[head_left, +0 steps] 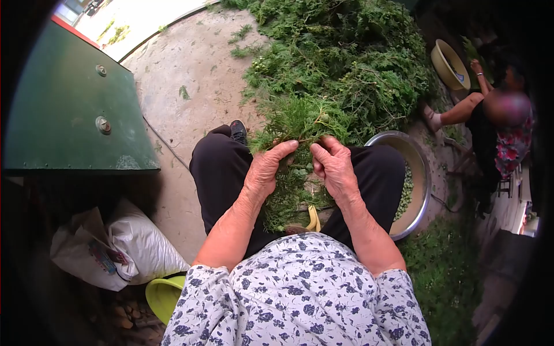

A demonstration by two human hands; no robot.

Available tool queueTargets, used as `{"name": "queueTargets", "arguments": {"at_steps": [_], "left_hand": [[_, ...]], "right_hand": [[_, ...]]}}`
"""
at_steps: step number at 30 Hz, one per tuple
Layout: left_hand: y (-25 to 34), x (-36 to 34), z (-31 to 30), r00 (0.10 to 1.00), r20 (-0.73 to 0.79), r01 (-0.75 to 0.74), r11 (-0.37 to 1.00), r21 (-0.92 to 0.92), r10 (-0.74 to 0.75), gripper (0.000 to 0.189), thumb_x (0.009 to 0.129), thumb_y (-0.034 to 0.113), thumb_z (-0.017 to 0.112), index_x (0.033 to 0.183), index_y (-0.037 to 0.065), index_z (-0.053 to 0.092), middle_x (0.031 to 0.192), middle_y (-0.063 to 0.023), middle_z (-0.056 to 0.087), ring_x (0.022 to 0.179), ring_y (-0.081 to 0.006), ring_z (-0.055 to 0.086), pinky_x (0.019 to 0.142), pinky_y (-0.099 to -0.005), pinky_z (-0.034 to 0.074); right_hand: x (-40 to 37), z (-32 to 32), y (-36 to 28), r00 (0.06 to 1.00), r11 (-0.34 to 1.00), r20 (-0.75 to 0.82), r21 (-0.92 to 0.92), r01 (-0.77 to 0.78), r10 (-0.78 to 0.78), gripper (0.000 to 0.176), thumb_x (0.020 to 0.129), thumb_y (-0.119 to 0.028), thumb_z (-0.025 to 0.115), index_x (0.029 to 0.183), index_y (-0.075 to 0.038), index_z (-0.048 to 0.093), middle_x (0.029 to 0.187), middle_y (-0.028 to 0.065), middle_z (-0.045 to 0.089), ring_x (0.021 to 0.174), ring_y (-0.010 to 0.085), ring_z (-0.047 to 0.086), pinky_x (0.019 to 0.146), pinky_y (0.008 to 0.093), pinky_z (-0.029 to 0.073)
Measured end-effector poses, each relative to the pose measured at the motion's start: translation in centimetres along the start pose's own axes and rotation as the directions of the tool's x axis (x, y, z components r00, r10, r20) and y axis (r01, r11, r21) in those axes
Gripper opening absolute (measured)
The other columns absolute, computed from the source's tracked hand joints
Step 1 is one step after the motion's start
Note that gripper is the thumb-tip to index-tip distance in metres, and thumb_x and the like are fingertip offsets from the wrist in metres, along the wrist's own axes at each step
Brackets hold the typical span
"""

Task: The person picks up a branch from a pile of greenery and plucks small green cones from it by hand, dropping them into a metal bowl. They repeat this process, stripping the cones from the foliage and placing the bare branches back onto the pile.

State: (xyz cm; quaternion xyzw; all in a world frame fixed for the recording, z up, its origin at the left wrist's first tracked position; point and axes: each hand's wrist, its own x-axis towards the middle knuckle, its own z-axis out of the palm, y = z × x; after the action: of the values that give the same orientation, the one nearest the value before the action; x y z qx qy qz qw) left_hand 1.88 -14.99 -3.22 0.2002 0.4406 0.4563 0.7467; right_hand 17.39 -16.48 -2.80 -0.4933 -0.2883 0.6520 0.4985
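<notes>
A leafy green sprig (300, 118) is held up between my two hands, above my lap. My left hand (270, 164) is closed on its left part, with the thumb pressed near the stem. My right hand (336, 167) pinches at the sprig's right side, thumb and fingers together. More green foliage (288, 196) hangs or lies below, between my knees. Beside my right knee stands a metal basin (428, 190) with small green pieces (405, 193) in it. Two yellow strips (313, 219) show near my waist; I cannot tell what they are.
A large heap of green branches (352, 57) lies ahead. At the right another person (511, 130) sits by a beige basin (443, 66). A green metal box (69, 109), white sacks (141, 242) and a lime-green basin (156, 297) are at the left.
</notes>
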Motion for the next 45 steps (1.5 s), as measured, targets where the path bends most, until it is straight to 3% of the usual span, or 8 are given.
{"name": "queueTargets", "arguments": {"at_steps": [3, 10, 12, 22, 30, 40, 43, 45], "left_hand": [[-0.2, 0.2, -0.1, 0.999, 0.020, 0.036, 0.999, 0.003, -0.036, 0.024, 0.075, 0.012, 0.068, 0.097, 0.005, 0.061, 0.088, -0.0010, 0.061, 0.082, -0.0109, 0.055, 0.077, -0.0261, 0.043], [0.1, 0.0, 0.3, 0.997, 0.010, 0.078, 0.997, -0.006, -0.078, 0.025, 0.074, 0.014, 0.069, 0.096, 0.004, 0.061, 0.088, -0.0016, 0.062, 0.078, -0.0115, 0.057, 0.072, -0.0263, 0.046], [0.2, 0.0, 0.2, 0.992, 0.043, 0.120, 0.992, -0.031, -0.119, 0.024, 0.073, 0.014, 0.070, 0.093, 0.003, 0.062, 0.084, -0.0019, 0.062, 0.074, -0.0119, 0.058, 0.068, -0.0257, 0.048], [0.3, -0.1, 0.6, 0.998, -0.011, 0.059, 0.998, 0.039, -0.059, 0.019, 0.071, 0.010, 0.071, 0.087, 0.003, 0.064, 0.081, -0.0025, 0.064, 0.072, -0.0113, 0.059, 0.068, -0.0262, 0.049], [-0.1, 0.1, 0.4, 0.995, 0.030, 0.094, 0.996, 0.007, -0.094, 0.018, 0.072, 0.010, 0.070, 0.087, 0.001, 0.065, 0.081, -0.0040, 0.064, 0.072, -0.0121, 0.060, 0.067, -0.0267, 0.049], [0.1, 0.1, 0.2, 0.988, 0.030, 0.151, 0.989, 0.002, -0.151, 0.018, 0.072, 0.009, 0.070, 0.087, 0.000, 0.065, 0.080, -0.0048, 0.065, 0.070, -0.0128, 0.060, 0.066, -0.0264, 0.050], [0.0, 0.1, 0.2, 0.986, 0.044, 0.159, 0.987, -0.003, -0.158, 0.016, 0.075, 0.006, 0.066, 0.090, 0.001, 0.061, 0.082, -0.0057, 0.064, 0.071, -0.0145, 0.061, 0.066, -0.0281, 0.051], [-0.3, -0.1, 0.4, 0.998, 0.022, 0.055, 0.998, 0.021, -0.055, 0.019, 0.072, 0.010, 0.070, 0.086, -0.002, 0.064, 0.081, -0.0069, 0.065, 0.070, -0.0128, 0.060, 0.066, -0.0265, 0.050]], "right_hand": [[0.3, -0.4, 0.1, 0.996, 0.992, 0.067, 0.101, -0.069, 0.063, 0.010, 0.084, -0.013, 0.062, 0.084, -0.004, 0.058, 0.062, -0.0045, 0.050, 0.047, 0.0034, 0.043, 0.039, 0.0173, 0.031], [0.4, -1.2, -0.9, 0.991, 0.996, 0.105, 0.011, -0.089, 0.087, 0.008, 0.084, -0.010, 0.060, 0.087, -0.006, 0.055, 0.065, -0.0030, 0.051, 0.053, 0.0065, 0.046, 0.043, 0.0190, 0.032], [0.4, -1.3, -1.1, 0.970, 0.992, 0.211, 0.014, -0.122, 0.117, 0.009, 0.083, -0.011, 0.062, 0.087, -0.005, 0.056, 0.066, -0.0019, 0.052, 0.054, 0.0079, 0.048, 0.045, 0.0194, 0.036], [1.1, -2.5, -0.5, 0.979, 0.990, 0.148, 0.021, -0.142, 0.137, 0.013, 0.081, -0.008, 0.063, 0.091, -0.001, 0.058, 0.072, 0.0036, 0.060, 0.060, 0.0120, 0.057, 0.048, 0.0216, 0.043], [0.6, -2.4, -1.3, 0.986, 0.973, 0.122, -0.215, -0.090, 0.118, 0.016, 0.078, -0.013, 0.067, 0.084, -0.001, 0.060, 0.065, 0.0045, 0.059, 0.057, 0.0112, 0.055, 0.048, 0.0222, 0.042], [0.3, -2.1, -2.0, 0.963, 0.964, 0.145, -0.171, -0.202, 0.227, 0.017, 0.080, -0.012, 0.065, 0.089, 0.000, 0.059, 0.069, 0.0048, 0.059, 0.057, 0.0120, 0.057, 0.048, 0.0227, 0.045], [0.5, -2.1, -1.5, 0.976, 0.987, 0.178, -0.128, -0.101, 0.123, 0.014, 0.080, -0.009, 0.064, 0.089, 0.000, 0.059, 0.069, 0.0047, 0.060, 0.057, 0.0119, 0.057, 0.047, 0.0222, 0.045], [0.6, -2.3, -1.1, 0.987, 0.978, 0.135, -0.201, -0.062, 0.090, 0.013, 0.080, -0.007, 0.064, 0.090, 0.000, 0.059, 0.070, 0.0050, 0.061, 0.057, 0.0110, 0.057, 0.047, 0.0217, 0.045]]}}
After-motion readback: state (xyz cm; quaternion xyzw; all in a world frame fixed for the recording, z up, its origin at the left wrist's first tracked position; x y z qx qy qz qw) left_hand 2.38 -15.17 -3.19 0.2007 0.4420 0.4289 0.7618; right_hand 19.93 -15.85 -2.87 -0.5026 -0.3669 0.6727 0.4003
